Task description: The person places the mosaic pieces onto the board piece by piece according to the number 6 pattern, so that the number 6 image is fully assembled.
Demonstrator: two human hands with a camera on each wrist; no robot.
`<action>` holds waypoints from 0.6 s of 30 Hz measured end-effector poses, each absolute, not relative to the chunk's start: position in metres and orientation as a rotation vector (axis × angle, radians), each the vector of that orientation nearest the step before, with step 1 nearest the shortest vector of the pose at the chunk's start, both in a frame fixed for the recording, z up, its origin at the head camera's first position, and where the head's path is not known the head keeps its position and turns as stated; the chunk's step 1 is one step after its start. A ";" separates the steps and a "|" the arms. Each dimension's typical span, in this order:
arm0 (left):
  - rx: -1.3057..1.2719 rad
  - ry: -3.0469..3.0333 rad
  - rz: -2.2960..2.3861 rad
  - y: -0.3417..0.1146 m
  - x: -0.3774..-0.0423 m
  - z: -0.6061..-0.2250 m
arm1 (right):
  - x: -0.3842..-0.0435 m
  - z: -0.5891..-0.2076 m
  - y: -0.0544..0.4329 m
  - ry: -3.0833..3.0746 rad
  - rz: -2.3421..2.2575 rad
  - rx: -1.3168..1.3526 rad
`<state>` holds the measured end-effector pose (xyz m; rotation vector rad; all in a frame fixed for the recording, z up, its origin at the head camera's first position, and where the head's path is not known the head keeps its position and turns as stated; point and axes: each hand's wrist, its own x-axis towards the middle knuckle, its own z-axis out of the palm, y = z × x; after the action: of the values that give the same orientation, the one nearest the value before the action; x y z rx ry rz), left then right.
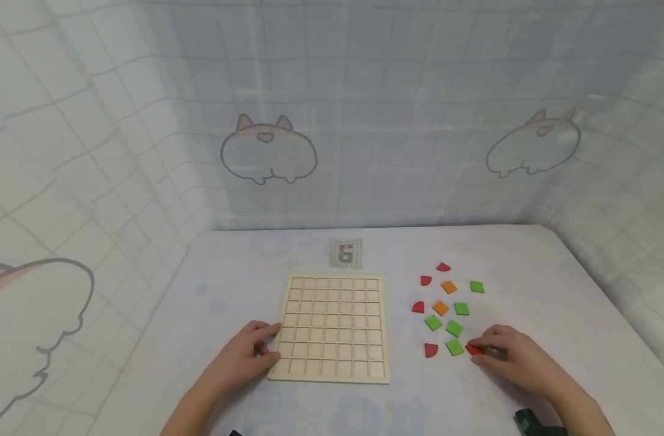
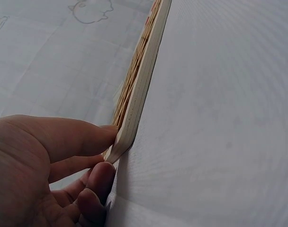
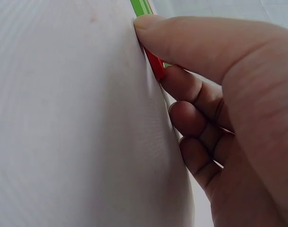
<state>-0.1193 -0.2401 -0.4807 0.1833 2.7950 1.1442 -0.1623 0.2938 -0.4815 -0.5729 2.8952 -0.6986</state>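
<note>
A pale wooden grid board (image 1: 332, 327) lies flat on the table. My left hand (image 1: 250, 351) holds its left edge near the front corner; in the left wrist view the thumb and fingers (image 2: 101, 177) pinch the board's rim (image 2: 139, 90). Over on the right, my right hand (image 1: 511, 354) pinches a red piece (image 1: 475, 349) between thumb and fingers, low at the tabletop. The right wrist view shows this red piece (image 3: 156, 64) partly covered by the thumb. A green square tile (image 1: 454, 347) lies just left of it.
Between board and right hand lie several green square tiles (image 1: 454, 328), two orange squares (image 1: 440, 308) and several red quarter-circle pieces (image 1: 431, 350). Behind the board sits a small gridded card (image 1: 345, 253) with a coloured figure. A patterned curtain (image 1: 364, 121) encloses the table.
</note>
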 end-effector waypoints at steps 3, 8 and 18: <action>0.184 2.802 1.140 -0.240 -0.119 -0.481 | -0.162 -0.481 0.293 2.909 -0.704 -0.561; 0.162 2.808 1.108 -0.239 -0.120 -0.483 | -0.161 -0.482 0.292 2.945 -0.685 -0.563; 0.126 2.810 1.116 -0.238 -0.120 -0.483 | -0.163 -0.479 0.289 3.066 -0.653 -0.552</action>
<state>-0.1198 -0.2383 -0.4832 0.1262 2.8100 1.1158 -0.1633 0.2886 -0.4790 -0.5515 3.0665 -0.6526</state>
